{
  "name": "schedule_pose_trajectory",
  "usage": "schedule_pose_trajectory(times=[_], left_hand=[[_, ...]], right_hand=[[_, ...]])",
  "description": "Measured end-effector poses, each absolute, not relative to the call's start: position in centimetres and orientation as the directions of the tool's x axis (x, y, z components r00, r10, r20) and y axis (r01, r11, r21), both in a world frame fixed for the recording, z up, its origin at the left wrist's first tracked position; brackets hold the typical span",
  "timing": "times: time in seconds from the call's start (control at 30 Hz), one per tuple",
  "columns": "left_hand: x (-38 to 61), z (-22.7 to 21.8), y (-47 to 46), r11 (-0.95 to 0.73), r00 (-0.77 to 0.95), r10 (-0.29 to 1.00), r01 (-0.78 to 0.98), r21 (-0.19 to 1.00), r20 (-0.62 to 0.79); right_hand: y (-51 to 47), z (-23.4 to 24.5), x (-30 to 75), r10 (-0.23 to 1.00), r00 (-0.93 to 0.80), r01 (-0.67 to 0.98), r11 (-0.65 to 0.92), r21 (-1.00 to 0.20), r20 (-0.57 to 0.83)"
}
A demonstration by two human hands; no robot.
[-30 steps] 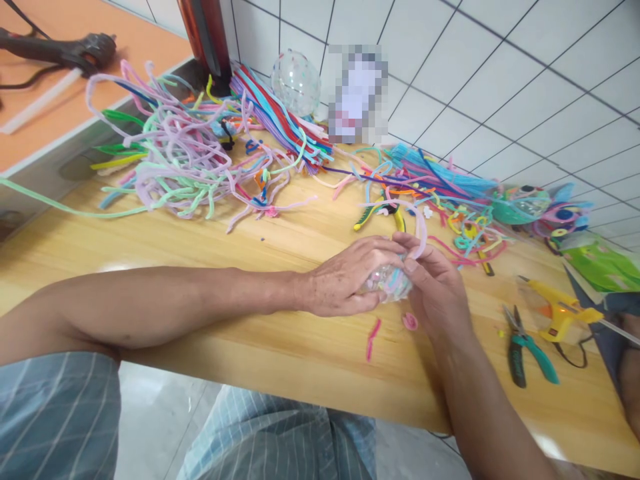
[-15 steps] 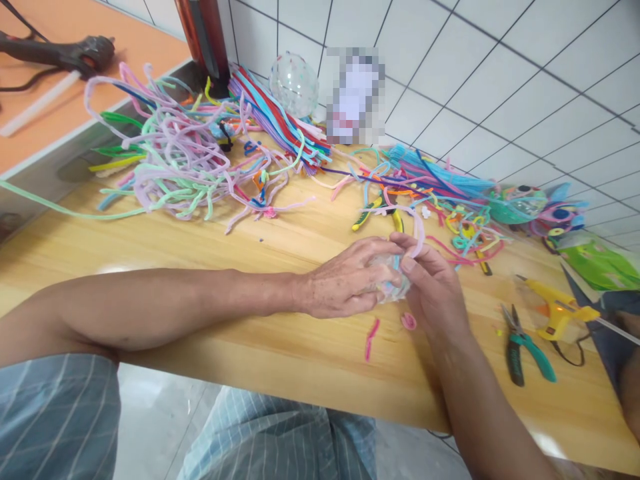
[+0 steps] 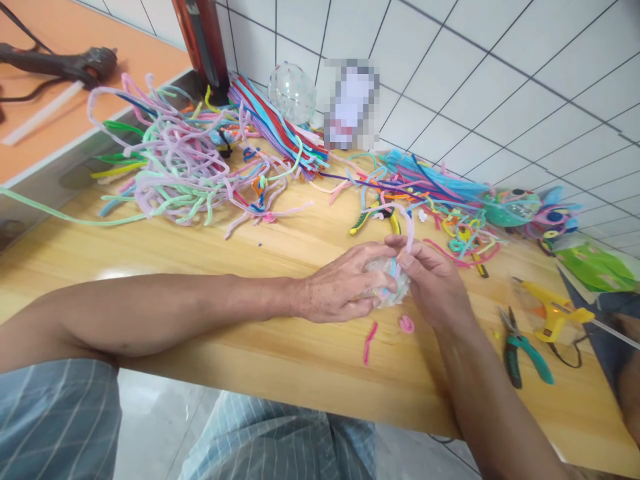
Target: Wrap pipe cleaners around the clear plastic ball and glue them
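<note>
My left hand [image 3: 345, 283] is wrapped over a clear plastic ball [image 3: 390, 283] with light blue and other coloured bits on or in it; the fingers cover much of it. My right hand [image 3: 433, 283] pinches a lilac pipe cleaner [image 3: 409, 230] between thumb and fingers at the ball's right side. The pipe cleaner's free end curves up and away to the left. Below the hands on the table lie a pink coil [image 3: 406, 324] and a short deep-pink pipe cleaner piece [image 3: 369, 343].
A tangle of lilac and green pipe cleaners [image 3: 185, 157] lies at left, bundled ones [image 3: 275, 123] behind. Another clear ball [image 3: 292, 93] and a blurred phone [image 3: 351, 107] stand by the tiled wall. Teal-handled pliers [image 3: 523, 350] and a yellow glue gun [image 3: 555, 312] lie at right.
The lilac pipe cleaner stands more upright, its lower end now against the ball. The left fingers have shifted, showing more of the ball. The view has moved slightly.
</note>
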State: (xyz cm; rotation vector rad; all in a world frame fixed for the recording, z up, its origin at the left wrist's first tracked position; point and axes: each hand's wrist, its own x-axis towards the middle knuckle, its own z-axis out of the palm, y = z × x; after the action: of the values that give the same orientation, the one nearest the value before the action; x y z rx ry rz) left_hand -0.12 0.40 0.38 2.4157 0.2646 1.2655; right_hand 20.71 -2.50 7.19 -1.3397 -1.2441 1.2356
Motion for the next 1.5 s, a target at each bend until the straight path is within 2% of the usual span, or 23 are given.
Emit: schedule_pose_trajectory(times=[0.3,0.5,0.63,0.9,1.13,1.4,1.5], left_hand=[[-0.4,0.6,0.3,-0.878,0.612,0.363,-0.029,0.479,0.703],[-0.5,0.3,0.4,-0.858,0.653,0.37,-0.034,0.513,0.661],[-0.4,0.2,0.6,-0.871,0.627,0.335,-0.079,0.485,0.704],[-0.3,0.4,0.6,-0.899,0.604,0.321,-0.048,0.436,0.729],[-0.5,0.4,0.6,-0.884,0.64,0.326,-0.054,0.464,0.696],[-0.6,0.4,0.5,-0.877,0.652,0.327,-0.06,0.477,0.684],[-0.7,0.4,0.5,-0.861,0.664,0.344,-0.059,0.505,0.664]], right_hand=[[-2.6,6.8,21.2,0.998,-0.064,0.16,-0.014,-0.987,-0.025],[-2.9,8.0,21.8,0.984,-0.176,0.227,0.008,-0.974,-0.033],[-3.1,8.2,21.9,0.973,-0.229,0.231,0.014,-0.973,-0.04],[-2.9,7.9,21.5,0.978,-0.204,0.2,-0.006,-0.98,-0.048],[-3.0,7.3,22.0,0.981,-0.173,0.159,-0.054,-0.986,-0.082],[-2.4,7.5,22.0,0.981,-0.192,0.251,0.075,-0.965,0.026],[-2.3,7.4,21.9,0.981,-0.191,0.244,0.079,-0.967,0.032]])
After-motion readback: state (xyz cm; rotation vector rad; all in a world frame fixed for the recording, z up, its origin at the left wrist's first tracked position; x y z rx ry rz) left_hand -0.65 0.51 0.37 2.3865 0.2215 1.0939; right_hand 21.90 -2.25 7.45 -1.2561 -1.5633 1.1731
